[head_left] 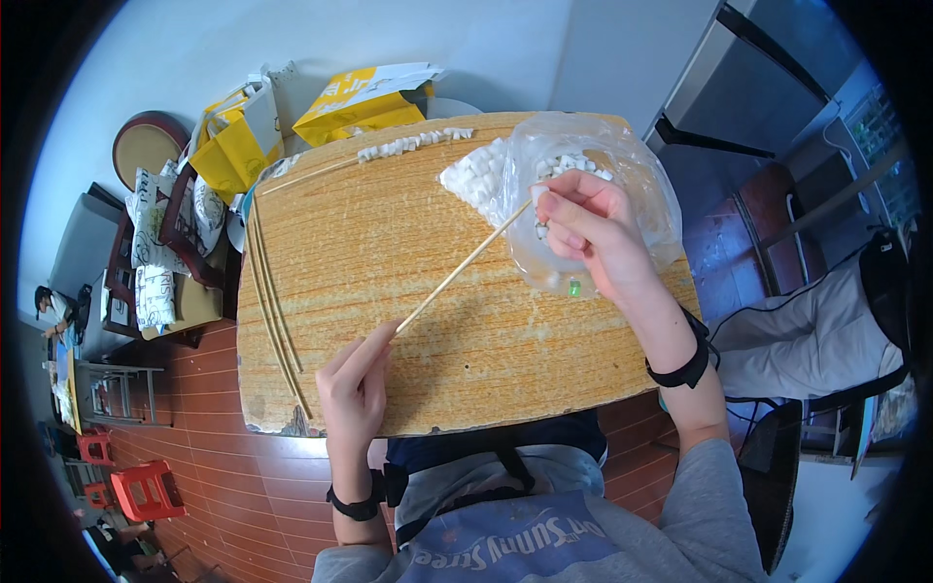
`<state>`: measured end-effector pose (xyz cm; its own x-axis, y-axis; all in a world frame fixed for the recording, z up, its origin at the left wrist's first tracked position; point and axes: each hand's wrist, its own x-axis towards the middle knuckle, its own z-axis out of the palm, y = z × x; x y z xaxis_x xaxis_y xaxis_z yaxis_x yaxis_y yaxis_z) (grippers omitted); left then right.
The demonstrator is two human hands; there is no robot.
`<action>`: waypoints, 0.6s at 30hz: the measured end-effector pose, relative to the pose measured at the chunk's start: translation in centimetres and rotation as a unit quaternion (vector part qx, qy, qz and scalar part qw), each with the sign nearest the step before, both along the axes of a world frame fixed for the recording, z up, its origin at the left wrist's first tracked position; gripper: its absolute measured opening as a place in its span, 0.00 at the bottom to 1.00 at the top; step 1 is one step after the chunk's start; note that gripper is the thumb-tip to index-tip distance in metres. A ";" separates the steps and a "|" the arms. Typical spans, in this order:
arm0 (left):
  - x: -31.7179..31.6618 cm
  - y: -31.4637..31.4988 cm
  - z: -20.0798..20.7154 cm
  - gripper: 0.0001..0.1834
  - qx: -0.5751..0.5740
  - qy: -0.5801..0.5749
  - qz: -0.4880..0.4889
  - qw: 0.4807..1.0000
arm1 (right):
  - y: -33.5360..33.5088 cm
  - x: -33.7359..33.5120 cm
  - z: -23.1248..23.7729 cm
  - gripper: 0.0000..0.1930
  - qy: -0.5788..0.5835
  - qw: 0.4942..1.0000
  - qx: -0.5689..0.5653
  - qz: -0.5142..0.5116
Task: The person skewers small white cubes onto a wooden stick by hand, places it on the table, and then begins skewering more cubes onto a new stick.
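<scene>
My left hand [355,389] is closed around the lower end of a thin wooden skewer [462,267], which slants up to the right over the table. At its upper tip my right hand [598,228] pinches a small white chunk [537,194]; whether the tip has gone into it I cannot tell. Beneath the right hand lies a clear plastic bag [646,175] with more white pieces inside. A heap of white chunks [473,182] sits at the bag's left. Along the far edge rests another skewer threaded with white pieces [408,146]. Several bare skewers [267,301] lie at the left.
The wood-grain table [428,219] has a chipped near edge. Yellow-and-white paper bags [360,102] stand beyond it. A small green item [574,288] lies by the plastic bag. A person's grey-trousered leg [816,335] is at the right; a red stool [148,491] stands lower left.
</scene>
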<state>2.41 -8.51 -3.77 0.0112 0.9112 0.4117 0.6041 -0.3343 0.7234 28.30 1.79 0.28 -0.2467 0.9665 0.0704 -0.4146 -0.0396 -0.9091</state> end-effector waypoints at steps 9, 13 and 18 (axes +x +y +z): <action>-0.1 0.0 -0.1 0.15 0.009 0.012 -0.002 1.000 | -0.1 0.0 0.0 0.06 0.036 0.998 -0.031 0.032; 0.0 0.0 -0.1 0.15 0.005 -0.001 -0.001 1.000 | -0.1 0.1 0.0 0.06 0.039 0.998 -0.032 0.045; -0.1 -0.1 0.1 0.14 -0.011 -0.001 -0.002 1.000 | -0.2 0.0 0.2 0.05 0.035 0.997 -0.043 0.050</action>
